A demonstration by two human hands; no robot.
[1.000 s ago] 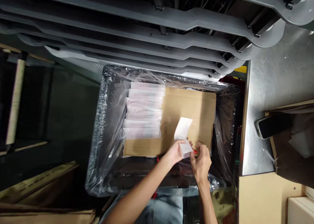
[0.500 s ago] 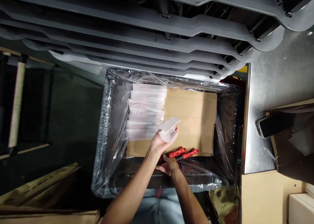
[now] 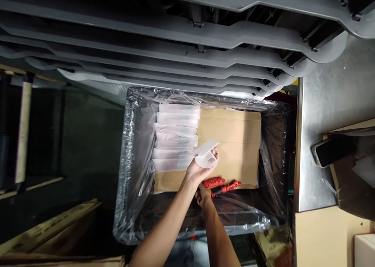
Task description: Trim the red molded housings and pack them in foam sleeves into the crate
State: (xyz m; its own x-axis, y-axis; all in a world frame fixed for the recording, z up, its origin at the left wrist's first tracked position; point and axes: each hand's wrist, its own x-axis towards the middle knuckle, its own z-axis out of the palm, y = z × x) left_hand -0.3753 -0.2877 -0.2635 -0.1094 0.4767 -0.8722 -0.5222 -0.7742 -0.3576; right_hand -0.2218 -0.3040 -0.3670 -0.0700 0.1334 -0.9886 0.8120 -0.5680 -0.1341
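Dark lettering marks the crumpled brown bag (image 3: 270, 241) below the bin's right corner, and a printed line runs along the brown cardboard (image 3: 49, 230) at lower left (both too blurred to read). The bin (image 3: 124, 173) is lined with clear plastic, and a plain cardboard sheet (image 3: 230, 142) lies in it. On the sheet's left half sits a column of white-wrapped packets (image 3: 177, 120), colour showing faintly through; any label under the wrapping is illegible.

The left hand (image 3: 200, 172) is over the cardboard, its fingers curled around a folded white sheet (image 3: 206, 148). The right hand (image 3: 204, 196) is at the near ends of two red tool-like pieces (image 3: 225, 188) by the cardboard's front edge; its fingers are bent, but I cannot tell whether they grip. A phone (image 3: 335, 150) lies right of the bin, beside the metal table (image 3: 318, 111).
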